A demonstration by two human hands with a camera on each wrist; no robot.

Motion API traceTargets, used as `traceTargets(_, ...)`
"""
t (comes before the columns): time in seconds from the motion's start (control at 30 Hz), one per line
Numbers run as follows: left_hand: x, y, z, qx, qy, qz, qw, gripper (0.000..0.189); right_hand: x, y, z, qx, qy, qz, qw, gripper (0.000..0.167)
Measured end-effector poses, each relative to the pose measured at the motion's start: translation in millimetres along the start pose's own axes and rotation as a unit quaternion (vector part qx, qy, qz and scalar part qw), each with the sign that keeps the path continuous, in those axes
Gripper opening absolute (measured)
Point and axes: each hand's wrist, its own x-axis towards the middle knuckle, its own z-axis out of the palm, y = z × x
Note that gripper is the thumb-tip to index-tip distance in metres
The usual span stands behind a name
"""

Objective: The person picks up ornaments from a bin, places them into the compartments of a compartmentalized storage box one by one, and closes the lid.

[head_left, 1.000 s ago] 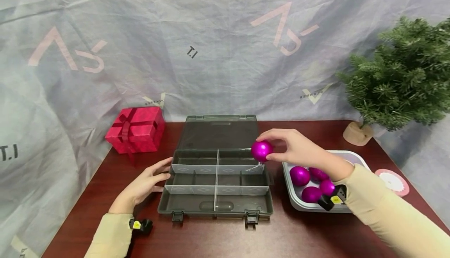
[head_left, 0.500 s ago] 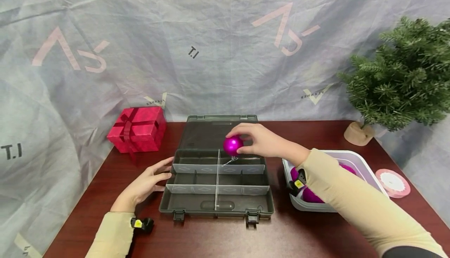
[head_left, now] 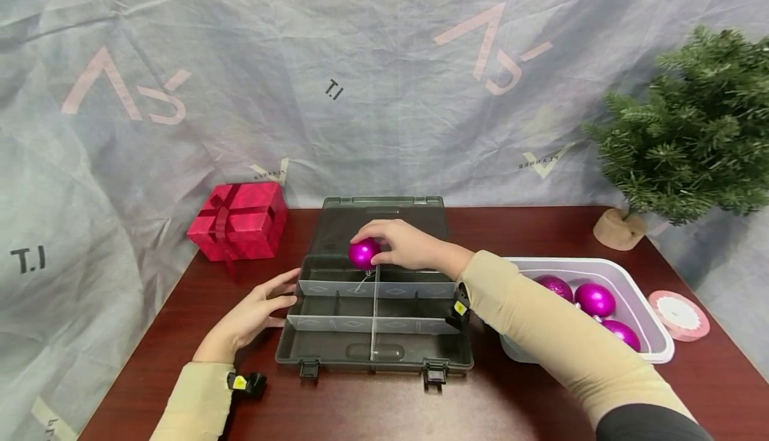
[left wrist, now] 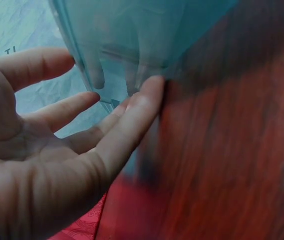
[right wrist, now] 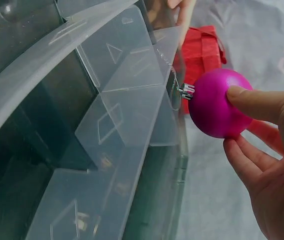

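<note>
The right hand (head_left: 399, 244) pinches a magenta ball (head_left: 364, 254) between thumb and fingers, at the hand's left. The ball appears raised over the far-left compartment (head_left: 321, 271) of the open case (head_left: 342, 364), beside the central divider (head_left: 375, 334). Being round, it has no long axis; its silver cap (right wrist: 186, 91) points downward, with a thin loop (head_left: 360, 286) hanging. The left hand (head_left: 255, 311), fingers spread, touches the case's left wall, farther from the ball. The backdrop (head_left: 390, 147) bears "T.I" and a reversed "PLANNER"; yellow wrist tags (head_left: 239, 382) are illegible.
</note>
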Motion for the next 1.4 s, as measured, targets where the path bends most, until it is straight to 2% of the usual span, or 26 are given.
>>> traceTargets(0.2, -1.1, 0.6, 1.4, -0.005, 0.000, 0.001, 1.0000, 0.066, 10.9, 7, 15, -0.003, -0.038, 0.006, 0.9993, 0.045)
traceTargets(0.37, -0.4, 0.5, 1.0, -0.003, 0.001, 0.003, 1.0000, 0.066, 14.4, 14, 26, -0.034, -0.057, -0.005, 0.9978, 0.044)
traceTargets(0.6, -0.5, 0.3, 1.8, -0.008, -0.002, 0.005, 1.0000, 0.066, 15.9, 17, 37, -0.079, -0.071, -0.017, 0.9942, 0.044)
traceTargets(0.97, 0.8, -1.9, 1.5, -0.010, -0.002, 0.006, 0.9999, 0.067, 17.4, 17, 41, -0.091, -0.082, -0.006, 0.9924, 0.042)
traceTargets(1.17, 0.3, -1.7, 2.1, -0.012, 0.001, 0.009, 0.9999, 0.066, 9.0, 13, 29, -0.065, -0.065, 0.006, 0.9957, 0.038)
traceTargets(1.4, -0.2, -0.6, 2.3, -0.004, 0.003, 0.008, 1.0000, 0.067, -23.6, -3, -1, -0.006, 0.006, -0.001, 1.0000, 0.031)
